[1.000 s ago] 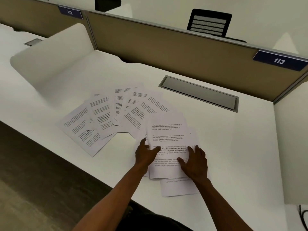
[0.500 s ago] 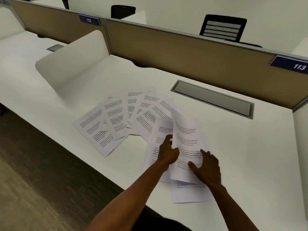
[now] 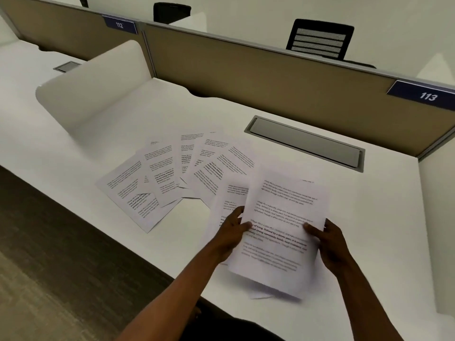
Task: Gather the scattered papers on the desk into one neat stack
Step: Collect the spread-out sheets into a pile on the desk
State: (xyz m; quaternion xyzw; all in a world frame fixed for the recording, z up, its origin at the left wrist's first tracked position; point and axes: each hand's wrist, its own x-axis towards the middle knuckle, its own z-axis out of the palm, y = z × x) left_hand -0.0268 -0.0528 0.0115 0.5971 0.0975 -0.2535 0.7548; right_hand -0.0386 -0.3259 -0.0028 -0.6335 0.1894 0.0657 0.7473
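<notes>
Several printed white sheets lie fanned out on the white desk point(image 3: 369, 217). The scattered papers point(image 3: 172, 178) overlap each other left of centre. Nearer to me, a small stack of sheets point(image 3: 283, 230) is lifted slightly off the desk. My left hand point(image 3: 232, 232) grips its left edge, thumb on top. Its right edge is pinched by my right hand point(image 3: 330, 239). One more sheet point(image 3: 229, 200) lies partly under the stack, on its left. A paper corner point(image 3: 261, 296) sticks out below the stack.
A grey cable flap point(image 3: 305, 143) is set into the desk behind the papers. Tan partition panels point(image 3: 270, 77) with number plates 112 and 113 close off the back. A white rounded side divider point(image 3: 93, 94) stands at left, another point(image 3: 440, 230) at right. The desk's front edge runs close to my arms.
Both hands went from pressing sheets flat on the desk to gripping them by the sides. The held sheets have come up off the desk and swung to the right.
</notes>
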